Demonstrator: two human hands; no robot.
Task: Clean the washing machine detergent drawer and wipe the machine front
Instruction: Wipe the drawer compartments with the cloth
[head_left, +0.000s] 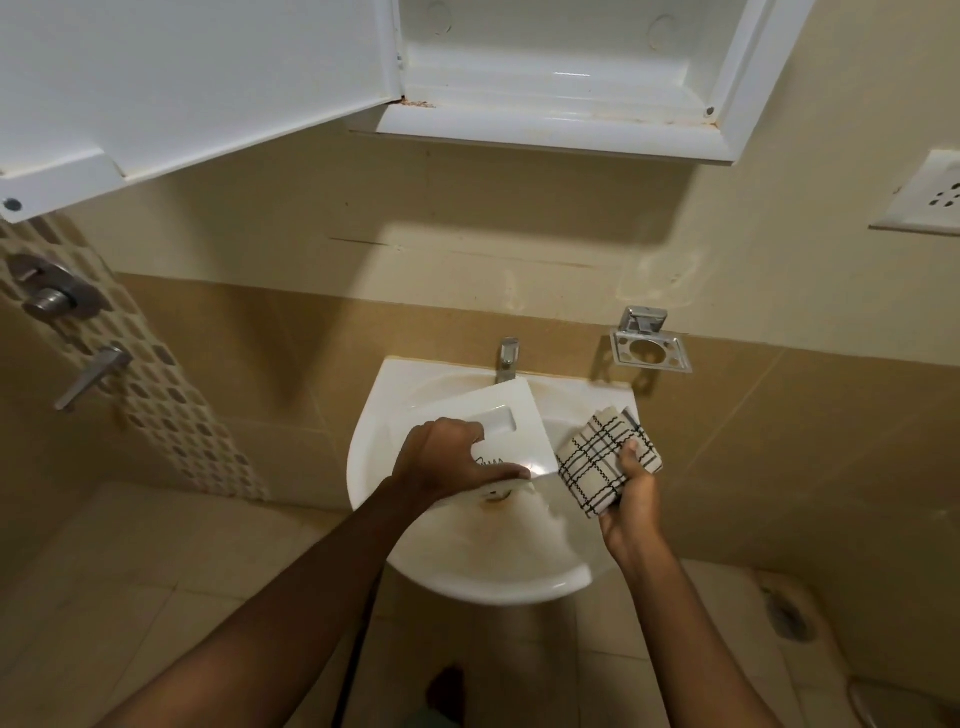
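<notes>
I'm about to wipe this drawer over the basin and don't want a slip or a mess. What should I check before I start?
1. Left hand grips the detergent drawer firmly: ok.
2. Drawer is held above the sink, so drips fall in: ok.
3. Right hand holds the checked cloth, folded and ready: ok.
4. Cloth is already on the drawer: cannot tell; it sits at the drawer's right edge.
5. Tap is off: cannot tell; no clear stream shows.
6. Headroom: not ok; the cabinet door hangs open overhead.
</notes>
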